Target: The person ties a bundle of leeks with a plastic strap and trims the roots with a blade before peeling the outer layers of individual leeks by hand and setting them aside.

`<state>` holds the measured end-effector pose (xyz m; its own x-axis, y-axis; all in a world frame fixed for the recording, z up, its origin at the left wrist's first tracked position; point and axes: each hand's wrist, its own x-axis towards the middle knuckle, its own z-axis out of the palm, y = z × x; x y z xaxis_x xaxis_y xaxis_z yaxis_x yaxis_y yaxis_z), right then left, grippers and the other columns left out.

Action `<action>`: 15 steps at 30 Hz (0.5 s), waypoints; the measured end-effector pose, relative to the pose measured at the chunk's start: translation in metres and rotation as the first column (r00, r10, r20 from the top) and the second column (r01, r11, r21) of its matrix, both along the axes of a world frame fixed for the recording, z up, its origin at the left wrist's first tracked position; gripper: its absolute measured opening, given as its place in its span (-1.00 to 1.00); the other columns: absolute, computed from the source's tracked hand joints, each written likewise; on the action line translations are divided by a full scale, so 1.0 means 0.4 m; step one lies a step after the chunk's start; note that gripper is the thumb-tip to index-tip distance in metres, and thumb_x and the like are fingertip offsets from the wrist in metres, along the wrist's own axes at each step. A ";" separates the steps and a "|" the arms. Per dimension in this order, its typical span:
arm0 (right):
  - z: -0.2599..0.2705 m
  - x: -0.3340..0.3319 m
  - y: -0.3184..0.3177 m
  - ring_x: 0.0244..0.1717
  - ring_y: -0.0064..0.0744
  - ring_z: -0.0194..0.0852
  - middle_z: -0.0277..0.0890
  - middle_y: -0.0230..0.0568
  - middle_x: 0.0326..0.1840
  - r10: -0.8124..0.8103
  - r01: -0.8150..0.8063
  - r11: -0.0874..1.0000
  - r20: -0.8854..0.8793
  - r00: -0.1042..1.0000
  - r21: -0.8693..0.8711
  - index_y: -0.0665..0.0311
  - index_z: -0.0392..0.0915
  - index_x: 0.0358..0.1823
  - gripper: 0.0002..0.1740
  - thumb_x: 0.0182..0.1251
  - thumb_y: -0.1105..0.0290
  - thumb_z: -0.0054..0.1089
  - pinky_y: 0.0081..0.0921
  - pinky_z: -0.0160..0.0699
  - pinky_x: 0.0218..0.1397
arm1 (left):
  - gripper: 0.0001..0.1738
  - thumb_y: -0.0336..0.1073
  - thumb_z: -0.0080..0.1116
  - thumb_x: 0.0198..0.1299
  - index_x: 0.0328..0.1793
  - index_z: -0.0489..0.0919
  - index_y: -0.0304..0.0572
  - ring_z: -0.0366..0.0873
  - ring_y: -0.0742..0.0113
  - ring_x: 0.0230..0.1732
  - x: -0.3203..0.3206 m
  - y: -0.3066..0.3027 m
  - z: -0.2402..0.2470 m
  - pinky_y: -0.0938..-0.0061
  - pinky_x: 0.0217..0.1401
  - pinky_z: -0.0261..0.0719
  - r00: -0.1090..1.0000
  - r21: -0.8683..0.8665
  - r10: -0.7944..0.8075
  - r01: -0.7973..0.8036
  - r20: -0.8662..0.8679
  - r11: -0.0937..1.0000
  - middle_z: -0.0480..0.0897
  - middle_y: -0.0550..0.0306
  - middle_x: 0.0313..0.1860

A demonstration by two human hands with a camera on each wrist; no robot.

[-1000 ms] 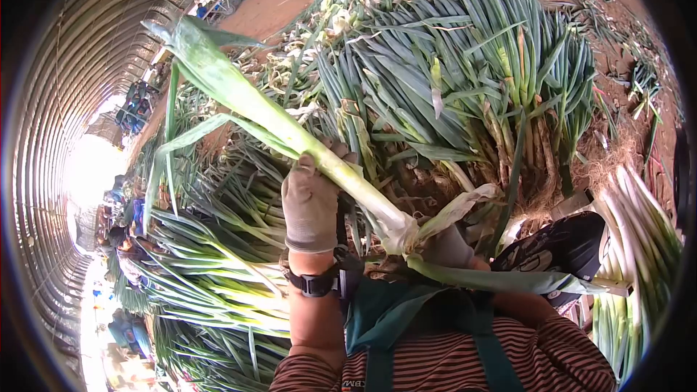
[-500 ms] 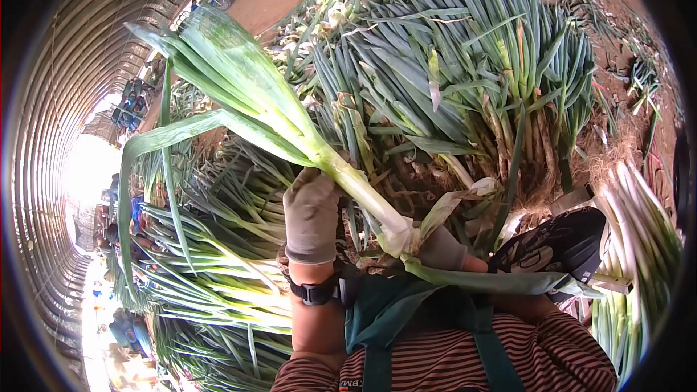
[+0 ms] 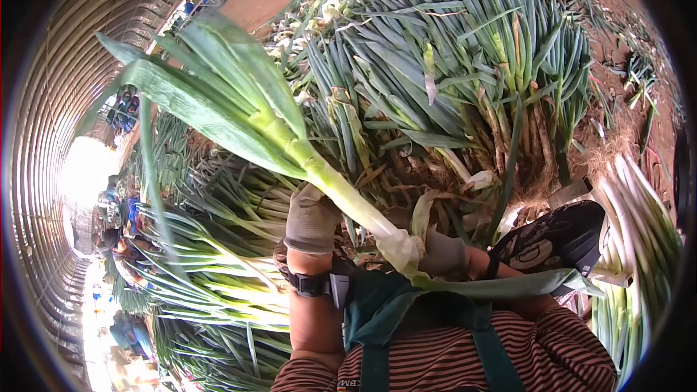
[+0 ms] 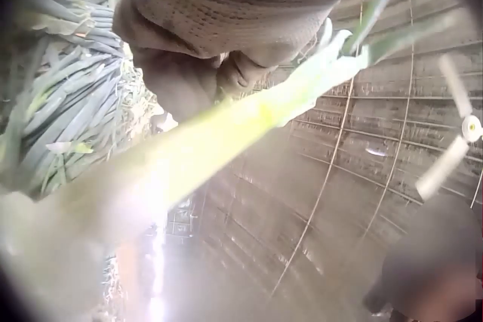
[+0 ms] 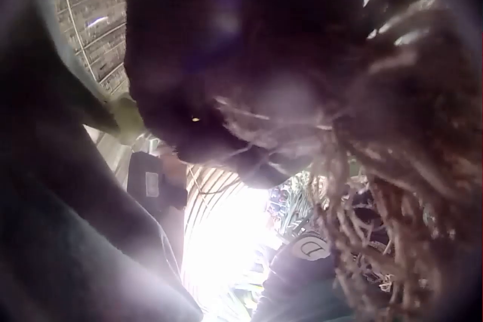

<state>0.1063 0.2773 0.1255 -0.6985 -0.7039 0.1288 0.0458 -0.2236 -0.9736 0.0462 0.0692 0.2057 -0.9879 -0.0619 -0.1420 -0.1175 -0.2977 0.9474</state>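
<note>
A large green onion (image 3: 335,187) slants across the head view, its broad leaves fanned out at upper left and its white base low near the lap. The left hand (image 3: 311,219), in a pale knit glove, holds the stalk from below; its curled fingers (image 4: 177,84) show behind the stalk in the left wrist view. At the base, the gloved right hand (image 3: 441,252) grips the root end, partly hidden by the stalk and a loose outer leaf (image 3: 501,287). That leaf trails right across the lap. Stringy roots (image 5: 355,224) hang beside the dark glove in the right wrist view.
A big heap of unpeeled green onions (image 3: 465,65) stands ahead, and more bunches (image 3: 218,261) lie at left. White-stemmed peeled onions (image 3: 632,232) are stacked at right, beside a knee in dark patterned cloth (image 3: 555,247). Other people sit far left under an arched roof (image 3: 43,145).
The leafy top has swung left and fanned wider, while the base has dropped slightly toward the lap. The left hand's fingers have slipped from over the stalk to behind it.
</note>
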 end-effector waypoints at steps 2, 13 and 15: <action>-0.019 0.013 -0.006 -0.14 -0.31 0.57 0.63 -0.12 -0.11 0.015 -0.015 1.000 -0.025 1.000 -0.012 0.30 0.56 0.06 -0.63 0.25 0.33 0.24 -0.40 0.51 0.04 | -0.95 -0.47 0.13 0.28 -0.18 0.50 -0.25 0.54 0.39 -0.36 0.007 -0.035 -0.028 0.56 -0.25 0.56 0.991 0.119 -0.068 0.054 0.118 0.991 0.54 0.20 -0.39; -0.048 0.015 -0.021 -0.30 -0.09 0.61 0.59 -0.13 -0.21 -0.194 0.391 0.910 -0.690 0.698 0.140 0.20 0.61 -0.12 -0.71 0.12 0.29 0.24 -0.26 0.59 -0.21 | -0.78 -0.29 0.09 0.29 -0.07 0.62 -0.26 0.58 0.35 -0.32 0.127 -0.037 -0.350 0.42 -0.26 0.58 0.948 -0.797 -0.305 0.116 -0.089 0.592 0.64 0.19 -0.26; -0.031 0.015 -0.012 -0.33 -0.11 0.61 0.58 -0.13 -0.22 -0.134 0.442 0.874 -0.774 0.619 0.203 0.18 0.62 -0.14 -0.72 0.12 0.27 0.20 -0.26 0.60 -0.24 | -0.73 -0.25 0.04 0.33 -0.03 0.62 -0.27 0.58 0.31 -0.28 0.113 -0.099 -0.358 0.38 -0.21 0.58 0.992 -0.622 0.090 -0.122 -0.084 0.774 0.64 0.18 -0.23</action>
